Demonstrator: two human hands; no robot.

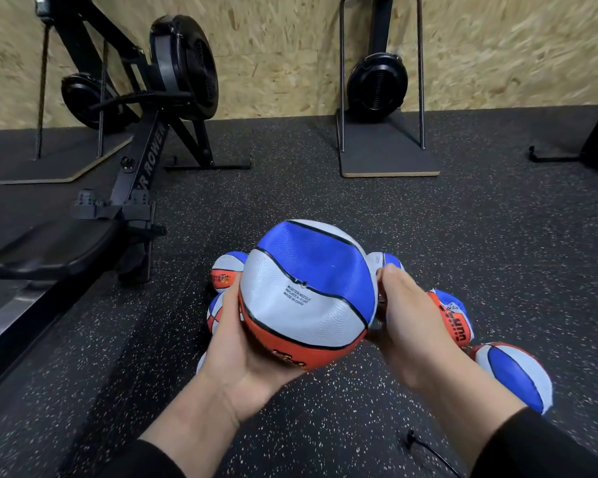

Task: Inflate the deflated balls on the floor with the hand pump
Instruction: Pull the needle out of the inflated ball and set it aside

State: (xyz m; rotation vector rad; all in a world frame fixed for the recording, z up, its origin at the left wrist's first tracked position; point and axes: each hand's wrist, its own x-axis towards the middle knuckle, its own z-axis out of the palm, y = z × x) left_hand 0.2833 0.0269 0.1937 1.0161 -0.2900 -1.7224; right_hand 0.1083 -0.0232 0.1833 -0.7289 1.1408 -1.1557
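While both hands hold soft ball (308, 291) above floor (428, 236), left hand (237, 343) cups underneath, right hand (408, 322) grips side; no pump visible; dented ball may slip.

This is a gym or training room. A black rowing machine (132, 160) stands on speckled black rubber flooring (325, 201), two more fan-wheel exercise machines (377, 84) sit on platforms by a chipboard-panelled wall (290, 46), and small basketballs (515, 374) lie about.
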